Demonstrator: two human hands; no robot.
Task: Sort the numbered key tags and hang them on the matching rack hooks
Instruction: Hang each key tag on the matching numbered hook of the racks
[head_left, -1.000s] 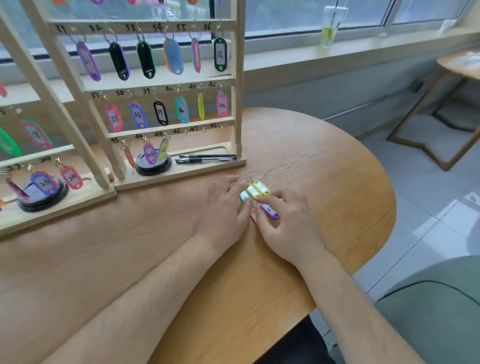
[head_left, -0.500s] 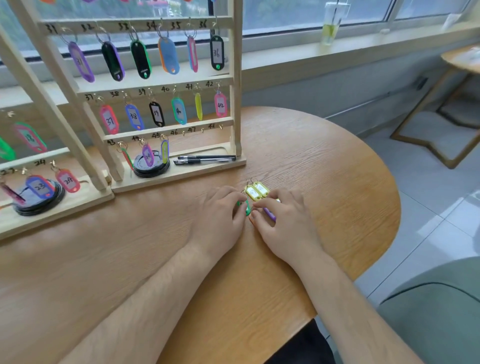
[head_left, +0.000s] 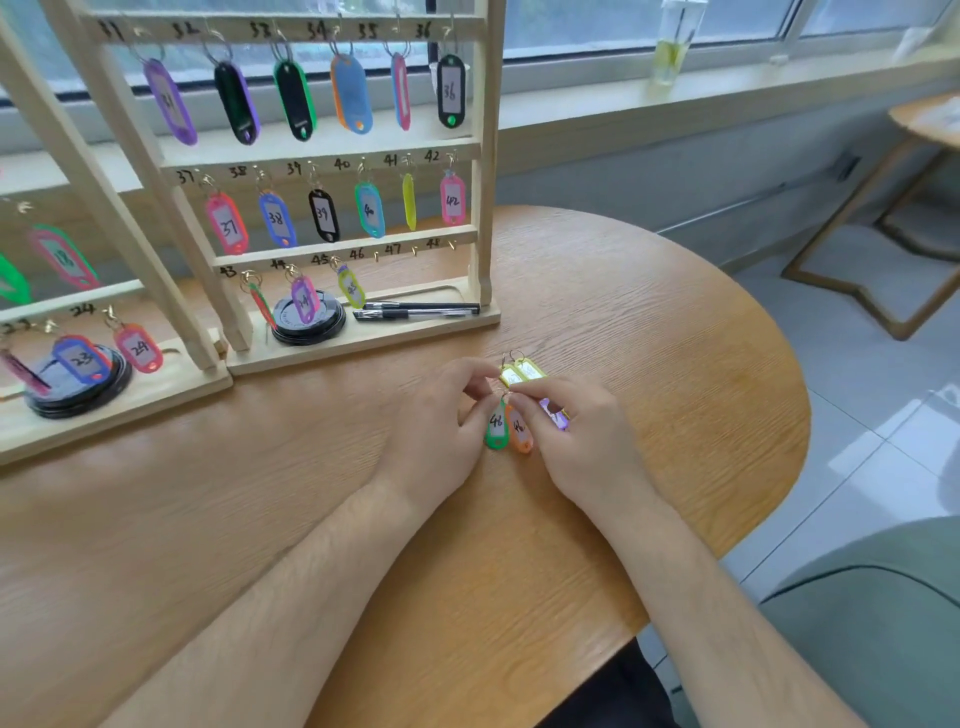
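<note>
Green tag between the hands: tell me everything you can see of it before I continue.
The green tag is a glossy plastic oval with a pale window handwritten, it seems, 46. Its ring end points toward the rack, tucked among the fingers of the left hand and right hand; which pinches it is unclear. The left thumb touches its left edge, an orange tag its right.

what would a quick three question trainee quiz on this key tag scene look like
1. True or false: hook 47 on the rack is bare.
2. Which tags are between the left hand and right hand? A green tag and orange tag; B two black tags; C one pink tag.
3. What lies on the rack base, right of the black lid?
Key: 1 true; 2 A; 3 two pens.
</note>
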